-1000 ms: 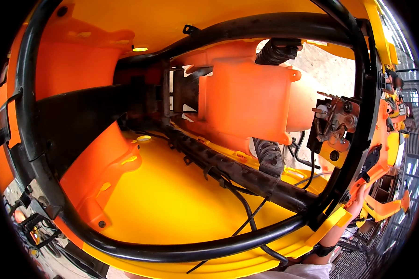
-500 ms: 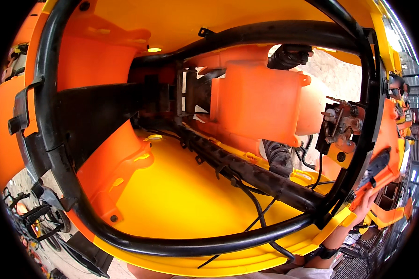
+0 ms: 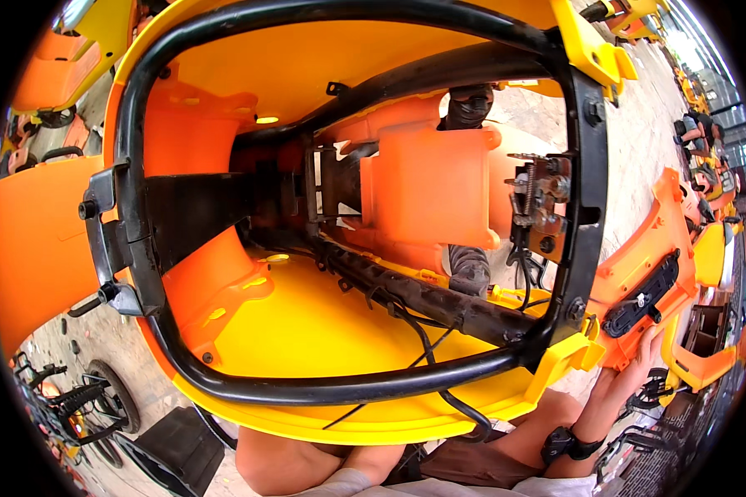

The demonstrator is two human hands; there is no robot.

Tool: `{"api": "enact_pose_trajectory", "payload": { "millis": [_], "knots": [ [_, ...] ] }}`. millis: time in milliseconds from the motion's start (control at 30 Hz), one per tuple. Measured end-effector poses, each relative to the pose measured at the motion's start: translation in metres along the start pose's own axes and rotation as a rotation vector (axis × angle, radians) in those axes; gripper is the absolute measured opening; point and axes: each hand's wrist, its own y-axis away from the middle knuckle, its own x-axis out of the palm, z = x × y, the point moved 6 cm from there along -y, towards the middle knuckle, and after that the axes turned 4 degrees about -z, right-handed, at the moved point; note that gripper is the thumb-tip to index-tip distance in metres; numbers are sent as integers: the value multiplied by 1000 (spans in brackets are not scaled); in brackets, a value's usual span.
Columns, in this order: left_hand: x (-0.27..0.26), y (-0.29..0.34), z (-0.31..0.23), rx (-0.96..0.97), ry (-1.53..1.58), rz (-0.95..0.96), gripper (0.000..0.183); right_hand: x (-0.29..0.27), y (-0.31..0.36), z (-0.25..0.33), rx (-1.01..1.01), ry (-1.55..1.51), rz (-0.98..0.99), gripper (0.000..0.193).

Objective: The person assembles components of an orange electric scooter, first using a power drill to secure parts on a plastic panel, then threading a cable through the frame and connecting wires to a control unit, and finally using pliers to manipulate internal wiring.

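Gripping orange panel (image 3: pixel 668 225) by its near edge w/ R hand (image 3: pixel 635 364); L hand out of view, can't tell its state. Vs a sec ago, panel shows fuller, just R of blk frame (image 3: pixel 587 178), so prob. loose, unfastened.
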Motion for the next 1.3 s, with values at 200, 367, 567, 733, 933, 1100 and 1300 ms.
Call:
{"api": "enact_pose_trajectory", "payload": {
  "millis": [200,367,567,733,933,1100,1300],
  "knots": [
    [6,3,-2,14,-10,2,60,-7,9,-7,68,4,29,49],
    [5,8,-2,-10,-11,-11,61,-22,-7,-7,36,-8,0,50],
    [7,10,-3,-26,-30,-24,61,-25,-12,-7,94,0,0,50],
    [22,5,-8,-42,-42,-45,61,-18,-3,-3,3,90,-115,52],
    [45,-8,-9,-46,-42,-68,61,-35,-17,-3,12,3,-3,53],
    [66,-31,-4,-96,-86,-97,62,-14,6,7,86,-74,50,49],
    [14,-56,-23,-188,58,-92,60,-15,8,-35,358,-118,351,42]
  ]
}}
